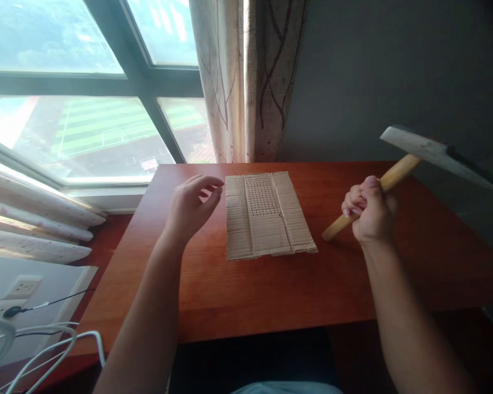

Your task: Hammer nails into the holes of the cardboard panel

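My right hand (372,210) is wrapped round the wooden handle of a hammer (398,169). The hammer is tilted, with its metal head raised at the upper right and the handle's butt end low over the table. Beside the left edge of a flat piece of corrugated cardboard (269,235), my left hand (197,200) hovers with bent fingers slightly apart; I see nothing in it. The cardboard lies on the table, with two fold lines and a block of small dark holes in rows over its upper middle part.
The reddish-brown wooden table (246,303) stands against a grey wall (353,82). Behind it are a window (94,126) and a patterned curtain (246,82). White cables (66,334) and a wall socket (24,287) are at the lower left.
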Demonstrator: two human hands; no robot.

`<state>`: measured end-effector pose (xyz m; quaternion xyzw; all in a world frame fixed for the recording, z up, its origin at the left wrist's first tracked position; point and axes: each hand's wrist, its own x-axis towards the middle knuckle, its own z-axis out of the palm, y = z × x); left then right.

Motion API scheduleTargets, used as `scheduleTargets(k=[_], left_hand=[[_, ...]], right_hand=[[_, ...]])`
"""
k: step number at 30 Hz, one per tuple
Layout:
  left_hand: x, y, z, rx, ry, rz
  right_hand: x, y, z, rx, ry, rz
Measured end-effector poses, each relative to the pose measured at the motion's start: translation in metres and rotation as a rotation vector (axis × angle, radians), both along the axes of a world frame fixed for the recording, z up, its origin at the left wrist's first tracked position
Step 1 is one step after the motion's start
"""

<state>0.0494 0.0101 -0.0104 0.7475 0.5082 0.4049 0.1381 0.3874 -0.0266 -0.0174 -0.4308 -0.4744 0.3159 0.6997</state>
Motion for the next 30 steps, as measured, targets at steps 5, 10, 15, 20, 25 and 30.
scheduleTargets(k=[5, 10, 15, 20, 25, 30], left_hand=[[-0.047, -0.020, -0.023, -0.145, 0.435, 0.215], [-0.061, -0.038, -0.042, -0.249, 0.647, 0.295], [-0.065, -0.042, -0.047, -0.266, 0.732, 0.300], [-0.069, -0.042, -0.047, -0.324, 0.752, 0.243], [-0.065, -0.043, -0.044, -0.340, 0.821, 0.252], [-0.060, -0.043, -0.038, -0.385, 0.872, 0.198]], right_hand=[[0.001, 0.003, -0.002, 0.000, 0.017, -0.006], [-0.002, 0.002, -0.004, -0.003, -0.029, -0.067], [-0.004, 0.001, -0.002, -0.009, -0.031, -0.065], [-0.005, 0.000, -0.002, -0.008, -0.037, -0.067], [-0.005, -0.001, -0.003, 0.016, 0.002, -0.058], [-0.005, -0.003, -0.003, 0.019, 0.005, -0.080]])
